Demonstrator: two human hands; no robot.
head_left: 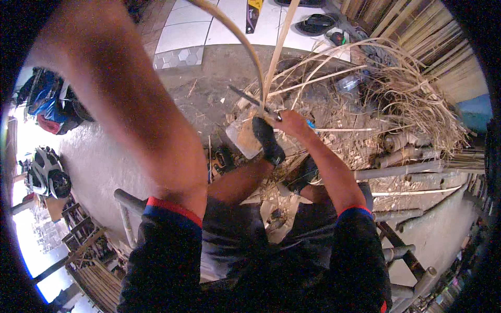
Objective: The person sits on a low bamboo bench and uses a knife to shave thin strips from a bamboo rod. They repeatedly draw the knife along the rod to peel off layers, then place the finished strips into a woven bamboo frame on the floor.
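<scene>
My right hand (292, 124) is closed round the handle of a dark-bladed knife (249, 99), its blade pointing away to the upper left. The blade crosses a long bamboo strip close to where it parts in two. One half, a curved bamboo strip (243, 41), bends up to the left; the other, a straight pale strip (277, 52), rises toward the far edge. Beside the knife, my foot in a black sock (266, 136) rests at the strip's lower end. My left forearm (125, 99) is raised across the upper left, its hand beyond the picture.
Bamboo shavings (407, 99) lie heaped at the right, around a clear plastic bottle (348, 82). Bamboo poles (412, 156) lie at the right. A saw (253, 15) and dark sandals (315, 23) are on the white tiles (224, 31). A helmet (49, 172) stands at the left.
</scene>
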